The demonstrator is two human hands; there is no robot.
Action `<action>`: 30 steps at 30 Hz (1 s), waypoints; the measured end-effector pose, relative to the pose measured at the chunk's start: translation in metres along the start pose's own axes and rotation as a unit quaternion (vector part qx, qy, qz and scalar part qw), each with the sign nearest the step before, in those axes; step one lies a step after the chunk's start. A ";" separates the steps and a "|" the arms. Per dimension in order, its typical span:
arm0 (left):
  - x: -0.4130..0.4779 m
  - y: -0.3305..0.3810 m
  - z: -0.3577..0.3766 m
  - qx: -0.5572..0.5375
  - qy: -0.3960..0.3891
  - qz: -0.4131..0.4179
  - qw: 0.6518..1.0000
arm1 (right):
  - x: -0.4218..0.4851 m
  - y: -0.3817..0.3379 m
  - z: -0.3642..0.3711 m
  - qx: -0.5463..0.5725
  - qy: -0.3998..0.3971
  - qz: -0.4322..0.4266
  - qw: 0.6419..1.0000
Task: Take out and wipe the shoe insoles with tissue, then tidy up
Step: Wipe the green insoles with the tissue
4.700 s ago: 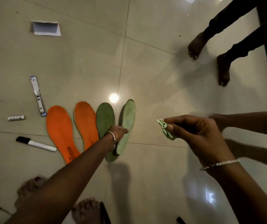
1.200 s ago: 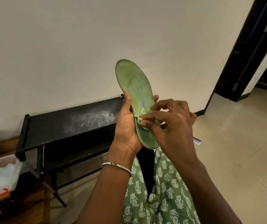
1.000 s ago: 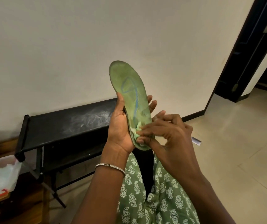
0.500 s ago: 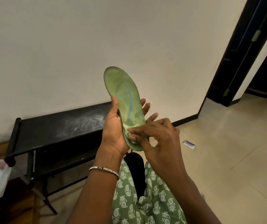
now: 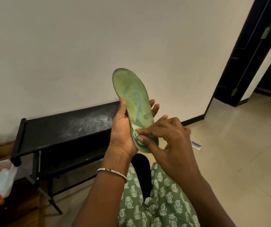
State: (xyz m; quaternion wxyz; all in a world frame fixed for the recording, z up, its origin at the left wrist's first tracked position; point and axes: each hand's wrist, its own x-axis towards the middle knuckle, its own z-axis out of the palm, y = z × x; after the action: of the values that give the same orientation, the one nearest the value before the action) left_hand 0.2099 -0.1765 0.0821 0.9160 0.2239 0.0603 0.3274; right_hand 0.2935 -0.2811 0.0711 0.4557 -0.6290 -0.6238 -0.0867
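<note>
Two hands meet at one green insole (image 5: 134, 95), held upright before the wall, toe end up, its blue line marks facing you. Your left hand (image 5: 123, 131) cradles the heel half, thumb curled over the near edge, fingers behind. Your right hand (image 5: 169, 141) pinches a small pale-green tissue wad (image 5: 135, 134) between thumb and fingertips, pressing it against the insole's heel area. Behind stands a dusty black shoe rack (image 5: 62, 128); a paper slip (image 5: 196, 145) lies on the tiled floor.
</note>
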 end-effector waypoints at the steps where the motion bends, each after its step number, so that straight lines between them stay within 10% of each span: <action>1: 0.000 0.001 -0.001 -0.002 -0.002 0.010 1.000 | -0.006 0.000 -0.002 0.006 -0.011 -0.001 1.000; 25: 0.001 -0.004 0.001 0.010 -0.019 -0.029 0.999 | 0.022 -0.005 0.005 -0.055 0.048 -0.012 0.997; 30: 0.003 0.004 -0.011 -0.002 -0.019 0.003 1.000 | 0.006 0.002 0.001 0.007 -0.047 -0.017 0.999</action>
State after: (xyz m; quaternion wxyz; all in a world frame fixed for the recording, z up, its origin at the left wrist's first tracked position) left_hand 0.2070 -0.1677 0.0740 0.9163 0.2286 0.0417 0.3262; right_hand 0.2961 -0.2754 0.0738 0.4284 -0.6187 -0.6557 -0.0605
